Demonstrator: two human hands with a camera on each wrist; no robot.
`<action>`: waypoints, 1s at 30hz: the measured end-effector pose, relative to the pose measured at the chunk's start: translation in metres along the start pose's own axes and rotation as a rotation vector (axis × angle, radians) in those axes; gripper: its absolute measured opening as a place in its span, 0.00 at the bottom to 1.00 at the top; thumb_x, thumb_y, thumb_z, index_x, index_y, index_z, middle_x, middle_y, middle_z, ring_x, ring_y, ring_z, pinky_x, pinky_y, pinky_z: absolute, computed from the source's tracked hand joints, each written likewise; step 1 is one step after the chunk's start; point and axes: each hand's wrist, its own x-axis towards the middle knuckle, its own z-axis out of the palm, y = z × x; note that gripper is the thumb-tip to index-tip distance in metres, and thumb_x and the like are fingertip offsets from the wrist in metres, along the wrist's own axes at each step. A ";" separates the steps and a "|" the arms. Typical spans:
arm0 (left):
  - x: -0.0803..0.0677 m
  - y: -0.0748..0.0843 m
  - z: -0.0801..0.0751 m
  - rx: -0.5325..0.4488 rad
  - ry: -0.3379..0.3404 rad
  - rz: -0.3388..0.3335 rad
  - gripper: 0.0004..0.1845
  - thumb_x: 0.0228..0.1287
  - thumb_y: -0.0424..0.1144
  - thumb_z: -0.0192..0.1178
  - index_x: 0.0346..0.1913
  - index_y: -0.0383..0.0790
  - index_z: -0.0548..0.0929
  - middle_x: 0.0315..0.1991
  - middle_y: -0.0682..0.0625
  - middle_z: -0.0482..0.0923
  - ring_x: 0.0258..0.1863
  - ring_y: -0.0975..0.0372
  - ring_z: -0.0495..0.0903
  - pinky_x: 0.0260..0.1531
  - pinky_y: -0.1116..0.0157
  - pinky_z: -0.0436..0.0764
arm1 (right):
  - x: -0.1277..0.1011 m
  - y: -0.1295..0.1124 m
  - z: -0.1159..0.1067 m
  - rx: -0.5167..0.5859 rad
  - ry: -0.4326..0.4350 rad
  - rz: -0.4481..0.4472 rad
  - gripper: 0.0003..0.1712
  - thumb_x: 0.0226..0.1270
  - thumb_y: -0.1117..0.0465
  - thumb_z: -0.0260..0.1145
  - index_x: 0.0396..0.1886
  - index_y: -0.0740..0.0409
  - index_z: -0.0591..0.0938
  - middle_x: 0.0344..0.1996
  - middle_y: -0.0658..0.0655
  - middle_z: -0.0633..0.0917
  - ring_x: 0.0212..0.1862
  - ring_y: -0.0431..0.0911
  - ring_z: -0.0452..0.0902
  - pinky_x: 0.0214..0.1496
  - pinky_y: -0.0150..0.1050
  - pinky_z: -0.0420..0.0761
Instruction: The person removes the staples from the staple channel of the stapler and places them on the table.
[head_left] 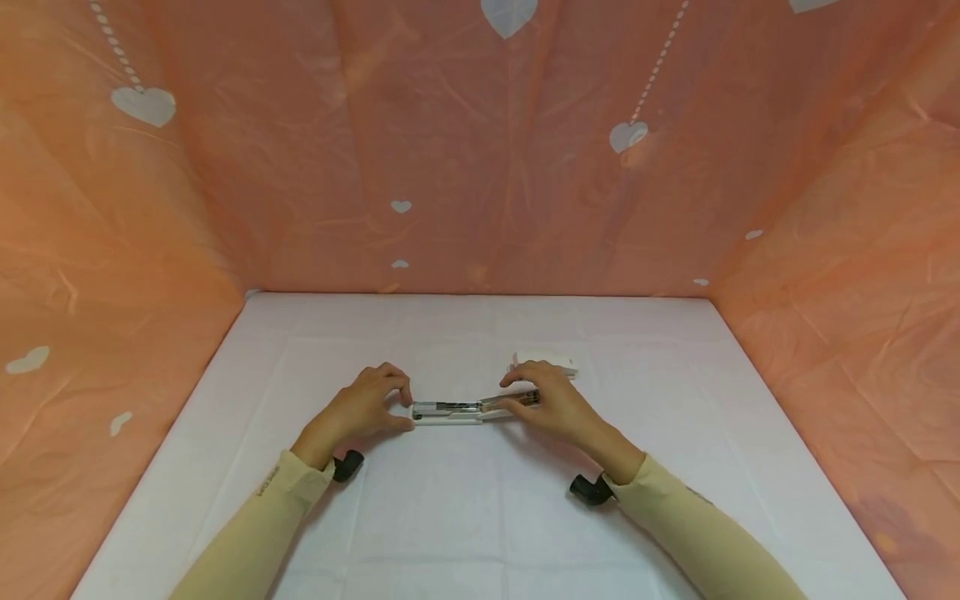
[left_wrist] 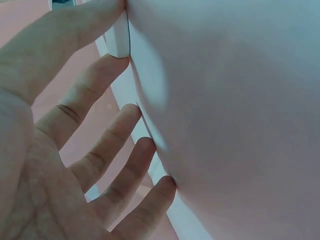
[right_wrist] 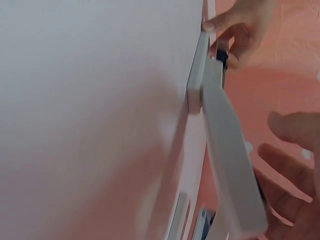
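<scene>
A long, narrow white base (head_left: 447, 422) with a shiny silver-and-black strip along it lies on the white table in the head view. My left hand (head_left: 363, 406) pinches its left end between thumb and index finger; in the left wrist view the white end (left_wrist: 119, 37) shows, and the other fingertips touch the tabletop. My right hand (head_left: 558, 404) holds a second long piece (right_wrist: 230, 165), white-sided and tilted, with one end raised. Its other end meets the base's right end; whether the two are joined I cannot tell.
Behind my right hand lies a flat white object (head_left: 555, 361), partly hidden. The white cloth-covered table (head_left: 427, 508) is bounded at the back and sides by orange sheeting (head_left: 465, 167) with pale hearts. A black wrist-worn device (head_left: 591, 490) sits at my right sleeve.
</scene>
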 end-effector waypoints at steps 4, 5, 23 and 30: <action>0.000 0.002 -0.001 -0.007 0.000 0.007 0.15 0.58 0.47 0.82 0.37 0.52 0.83 0.65 0.42 0.77 0.65 0.39 0.73 0.46 0.34 0.81 | 0.006 -0.008 0.009 0.018 0.008 -0.052 0.13 0.68 0.61 0.79 0.48 0.58 0.88 0.48 0.52 0.89 0.56 0.53 0.82 0.66 0.60 0.75; 0.000 0.002 -0.001 -0.008 0.000 0.010 0.15 0.58 0.47 0.82 0.37 0.51 0.83 0.65 0.42 0.77 0.64 0.39 0.73 0.45 0.34 0.81 | 0.008 -0.010 0.012 0.027 0.003 -0.054 0.12 0.68 0.61 0.79 0.48 0.58 0.88 0.47 0.52 0.89 0.55 0.54 0.81 0.66 0.59 0.75; -0.001 0.006 0.000 0.000 0.008 -0.011 0.16 0.58 0.46 0.82 0.37 0.51 0.82 0.63 0.44 0.78 0.64 0.40 0.73 0.46 0.37 0.82 | 0.030 -0.032 0.048 -0.077 -0.074 -0.137 0.09 0.70 0.59 0.78 0.47 0.55 0.89 0.38 0.50 0.88 0.42 0.46 0.82 0.49 0.40 0.79; 0.000 0.003 0.000 -0.006 0.009 0.005 0.16 0.58 0.45 0.82 0.36 0.51 0.82 0.63 0.42 0.78 0.63 0.40 0.73 0.44 0.36 0.81 | 0.038 -0.034 0.060 -0.141 -0.121 -0.132 0.10 0.69 0.57 0.78 0.47 0.54 0.91 0.39 0.50 0.87 0.44 0.45 0.82 0.53 0.43 0.80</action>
